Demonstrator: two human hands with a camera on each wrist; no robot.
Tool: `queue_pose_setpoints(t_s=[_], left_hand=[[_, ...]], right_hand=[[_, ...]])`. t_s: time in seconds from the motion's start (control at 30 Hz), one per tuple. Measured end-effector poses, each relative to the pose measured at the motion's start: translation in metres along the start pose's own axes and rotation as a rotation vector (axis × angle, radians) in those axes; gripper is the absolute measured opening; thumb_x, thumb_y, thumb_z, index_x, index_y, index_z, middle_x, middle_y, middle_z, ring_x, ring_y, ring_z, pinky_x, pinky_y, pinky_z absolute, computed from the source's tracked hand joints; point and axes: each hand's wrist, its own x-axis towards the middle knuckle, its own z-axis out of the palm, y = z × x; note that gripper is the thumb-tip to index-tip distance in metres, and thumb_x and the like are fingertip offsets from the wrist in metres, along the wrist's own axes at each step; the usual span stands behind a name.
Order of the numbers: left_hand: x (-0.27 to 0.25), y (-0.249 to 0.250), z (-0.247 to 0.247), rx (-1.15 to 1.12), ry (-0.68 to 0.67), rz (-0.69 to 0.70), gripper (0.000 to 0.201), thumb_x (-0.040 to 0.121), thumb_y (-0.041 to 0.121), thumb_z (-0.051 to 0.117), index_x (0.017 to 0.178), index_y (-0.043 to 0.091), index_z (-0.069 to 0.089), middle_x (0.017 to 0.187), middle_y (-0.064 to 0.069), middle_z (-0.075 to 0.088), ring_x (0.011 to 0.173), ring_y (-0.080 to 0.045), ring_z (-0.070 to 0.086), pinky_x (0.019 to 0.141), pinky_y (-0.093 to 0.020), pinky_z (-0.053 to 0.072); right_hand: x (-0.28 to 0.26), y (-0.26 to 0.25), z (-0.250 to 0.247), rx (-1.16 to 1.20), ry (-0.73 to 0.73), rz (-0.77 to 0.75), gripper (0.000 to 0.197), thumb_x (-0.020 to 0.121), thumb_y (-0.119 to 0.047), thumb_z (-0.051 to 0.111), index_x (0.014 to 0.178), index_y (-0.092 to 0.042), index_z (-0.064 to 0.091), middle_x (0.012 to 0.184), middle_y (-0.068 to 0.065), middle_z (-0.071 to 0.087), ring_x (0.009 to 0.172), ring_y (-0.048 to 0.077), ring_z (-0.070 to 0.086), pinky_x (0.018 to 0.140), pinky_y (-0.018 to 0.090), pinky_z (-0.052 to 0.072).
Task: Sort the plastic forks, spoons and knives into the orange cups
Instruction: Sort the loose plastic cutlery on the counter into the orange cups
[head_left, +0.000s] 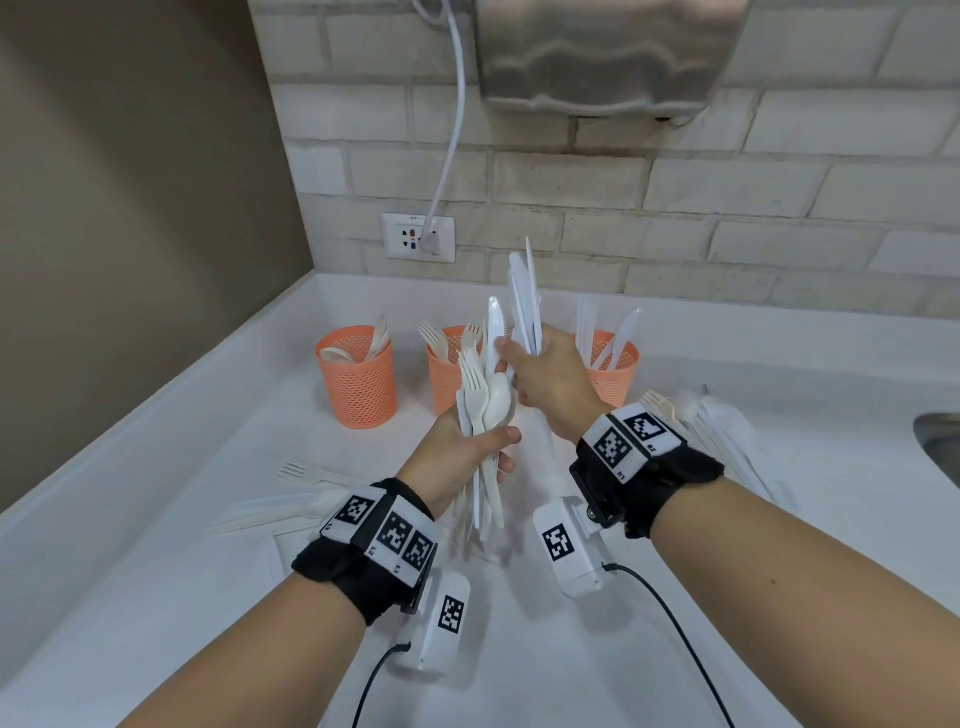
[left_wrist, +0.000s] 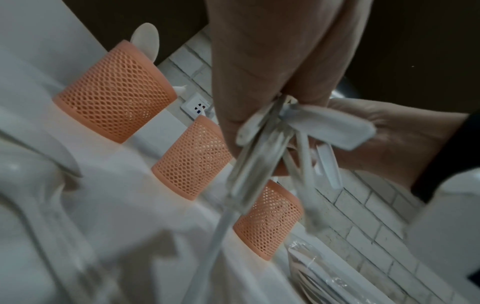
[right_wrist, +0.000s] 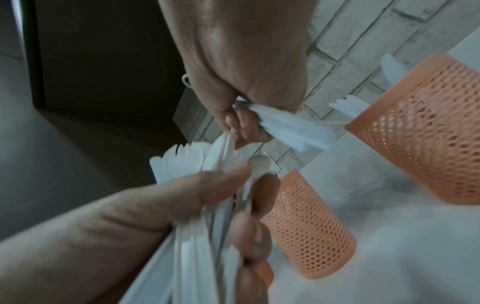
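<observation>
White plastic fills both my hands above the counter (head_left: 156, 519): my left hand (head_left: 457, 457) is curled round a mixed bundle (head_left: 480, 415) of forks, spoons and knives held upright, while my right hand (head_left: 550, 384) clamps a sheaf of knives (head_left: 524, 296) in its palm and pinches with thumb and forefinger at one more knife (head_left: 493, 322) standing in the left bundle. The risk, as I judge it, lies in that pinch: the smooth handles fan loosely below my left fist, so drawing one out could drag a neighbour along and spill it, and my crowded right hand could let its sheaf slide. Behind my hands three orange mesh cups stand in a row against the brick wall: the left cup (head_left: 358, 384) holds spoons, the middle cup (head_left: 447, 374) forks, the right cup (head_left: 615, 374) knives, blades up. More unsorted cutlery lies on the counter, a loose fork (head_left: 306, 473) and others to my left and a pile (head_left: 711, 426) to my right, so much of the sorting remains.
</observation>
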Motion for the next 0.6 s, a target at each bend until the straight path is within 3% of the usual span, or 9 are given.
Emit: queue_pose_setpoints(t_s=[0.1, 0.17, 0.23, 0.3, 0.4, 0.53, 0.6], left_hand=[[0.004, -0.0009, 0.0027, 0.068, -0.026, 0.024, 0.032, 0.086, 0.006, 0.06, 0.117, 0.007, 0.053, 0.086, -0.01, 0.056, 0.053, -0.014, 0.057, 0.053, -0.026, 0.048], [0.0055, -0.0019, 0.0041, 0.081, -0.028, 0.024, 0.032, 0.086, 0.007, 0.061, 0.117, 0.008, 0.053, 0.085, -0.009, 0.056, 0.054, -0.014, 0.058, 0.053, -0.026, 0.048], [0.0063, -0.0032, 0.0051, 0.076, -0.019, 0.029, 0.035, 0.086, 0.007, 0.062, 0.119, 0.007, 0.052, 0.083, -0.006, 0.056, 0.055, -0.013, 0.059, 0.053, -0.025, 0.048], [0.007, -0.0041, 0.0068, 0.056, -0.009, 0.042, 0.037, 0.086, 0.005, 0.061, 0.121, 0.006, 0.051, 0.084, -0.005, 0.058, 0.056, -0.014, 0.058, 0.053, -0.022, 0.048], [0.0078, -0.0049, 0.0096, 0.054, 0.008, 0.096, 0.036, 0.086, -0.001, 0.059, 0.121, 0.001, 0.049, 0.085, -0.007, 0.056, 0.059, -0.015, 0.055, 0.055, -0.019, 0.048], [0.009, -0.0071, 0.0092, 0.061, 0.028, 0.105, 0.036, 0.085, -0.002, 0.06, 0.118, 0.002, 0.049, 0.08, -0.003, 0.055, 0.061, -0.015, 0.054, 0.058, -0.02, 0.05], [0.009, -0.0069, 0.0083, 0.036, 0.022, 0.1, 0.036, 0.085, -0.001, 0.06, 0.12, 0.004, 0.051, 0.08, 0.0, 0.058, 0.062, -0.014, 0.056, 0.059, -0.021, 0.051]], right_hand=[[-0.0011, 0.0054, 0.0033, -0.023, 0.013, -0.025, 0.007, 0.085, -0.019, 0.063, 0.082, -0.016, 0.057, 0.073, 0.005, 0.064, 0.064, 0.018, 0.063, 0.054, 0.027, 0.049], [0.0006, 0.0072, 0.002, -0.056, 0.042, -0.036, 0.013, 0.082, -0.013, 0.063, 0.071, -0.017, 0.056, 0.068, 0.004, 0.062, 0.062, 0.019, 0.061, 0.053, 0.026, 0.046], [0.0013, 0.0062, 0.0007, -0.117, 0.05, -0.065, 0.013, 0.082, -0.012, 0.06, 0.071, -0.016, 0.054, 0.065, 0.0, 0.058, 0.061, 0.016, 0.058, 0.055, 0.025, 0.047], [0.0018, 0.0064, 0.0016, -0.162, 0.044, -0.081, 0.006, 0.085, -0.014, 0.057, 0.082, -0.01, 0.054, 0.067, -0.004, 0.054, 0.064, 0.015, 0.054, 0.057, 0.023, 0.045], [0.0021, 0.0097, 0.0053, -0.201, 0.008, -0.08, 0.018, 0.088, -0.019, 0.057, 0.1, -0.005, 0.051, 0.071, -0.006, 0.051, 0.064, 0.011, 0.052, 0.06, 0.025, 0.046], [0.0018, 0.0114, 0.0017, -0.22, -0.033, -0.096, 0.009, 0.087, -0.013, 0.056, 0.08, -0.011, 0.051, 0.064, -0.004, 0.051, 0.058, 0.011, 0.051, 0.054, 0.023, 0.043], [0.0013, 0.0096, -0.0006, -0.2, -0.056, -0.068, 0.021, 0.087, -0.008, 0.05, 0.069, -0.018, 0.045, 0.06, -0.003, 0.049, 0.052, 0.01, 0.048, 0.048, 0.021, 0.037]])
